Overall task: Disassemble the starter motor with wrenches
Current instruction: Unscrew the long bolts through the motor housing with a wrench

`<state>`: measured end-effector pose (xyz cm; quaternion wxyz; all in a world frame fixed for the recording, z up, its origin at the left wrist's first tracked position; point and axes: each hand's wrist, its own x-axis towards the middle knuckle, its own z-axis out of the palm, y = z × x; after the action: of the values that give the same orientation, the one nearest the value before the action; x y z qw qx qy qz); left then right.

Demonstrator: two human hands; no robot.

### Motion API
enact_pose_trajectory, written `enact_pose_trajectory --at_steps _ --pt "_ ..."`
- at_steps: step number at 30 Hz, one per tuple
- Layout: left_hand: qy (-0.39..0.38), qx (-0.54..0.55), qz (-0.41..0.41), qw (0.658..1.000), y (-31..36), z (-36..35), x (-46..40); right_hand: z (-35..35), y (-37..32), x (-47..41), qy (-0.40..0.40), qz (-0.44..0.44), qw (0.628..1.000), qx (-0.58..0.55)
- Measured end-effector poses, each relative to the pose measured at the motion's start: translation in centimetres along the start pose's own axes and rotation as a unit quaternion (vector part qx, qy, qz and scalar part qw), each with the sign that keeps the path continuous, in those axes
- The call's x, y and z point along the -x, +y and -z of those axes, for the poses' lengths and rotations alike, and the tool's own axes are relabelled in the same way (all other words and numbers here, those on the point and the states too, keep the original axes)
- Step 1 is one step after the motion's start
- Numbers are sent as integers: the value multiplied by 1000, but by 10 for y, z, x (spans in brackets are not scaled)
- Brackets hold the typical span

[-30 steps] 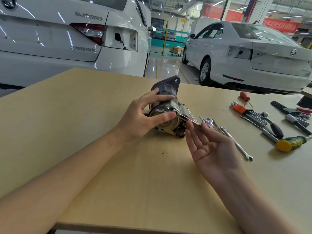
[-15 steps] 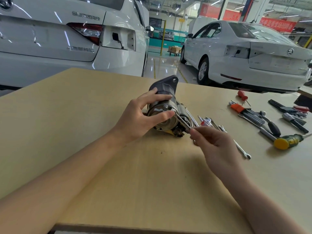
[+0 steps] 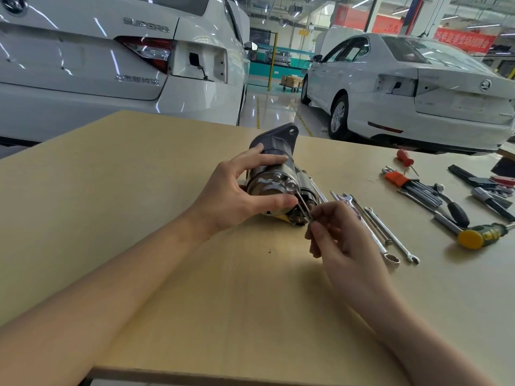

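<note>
I see starter motor point(image 3: 274, 179) mid-table point(image 3: 139, 218), left hand point(image 3: 234, 197) gripping it. Right hand point(image 3: 338, 240) pinches thin wrench point(image 3: 303, 206); wrench head blurred against motor end, can't tell seating.

I note a pale wooden table point(image 3: 139, 190); beyond the grip, two white cars point(image 3: 418, 87) on glossy floor point(image 3: 273, 112), red banners point(image 3: 462, 40) overhead.

Both of your forearms are bare right up to the bottom edge of the view, with no sleeve or cuff showing. Your left hand point(image 3: 231, 196) and your right hand point(image 3: 338, 240) are bare too: ungloved, with no ring, watch or band visible at finger or wrist. Your fingernails look short and unpainted.
</note>
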<state>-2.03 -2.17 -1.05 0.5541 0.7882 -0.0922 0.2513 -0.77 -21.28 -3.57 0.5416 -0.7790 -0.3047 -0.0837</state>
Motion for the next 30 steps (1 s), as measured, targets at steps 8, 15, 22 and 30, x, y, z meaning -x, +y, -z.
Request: enact_pose_trajectory --at_steps 8,15,22,30 --pt "11 -8 -8 1000 -1 -2 -1 -4 -1 -2 -9 -9 1000 4" --pt "32 -10 -5 999 1 -6 0 1 -3 -3 -18 21 994 108" --pt "34 -11 4 999 -1 -8 -2 33 -9 -18 -34 -18 994 107" --pt "44 -13 1 999 3 -10 0 45 -27 -38 44 -171 899 -401"
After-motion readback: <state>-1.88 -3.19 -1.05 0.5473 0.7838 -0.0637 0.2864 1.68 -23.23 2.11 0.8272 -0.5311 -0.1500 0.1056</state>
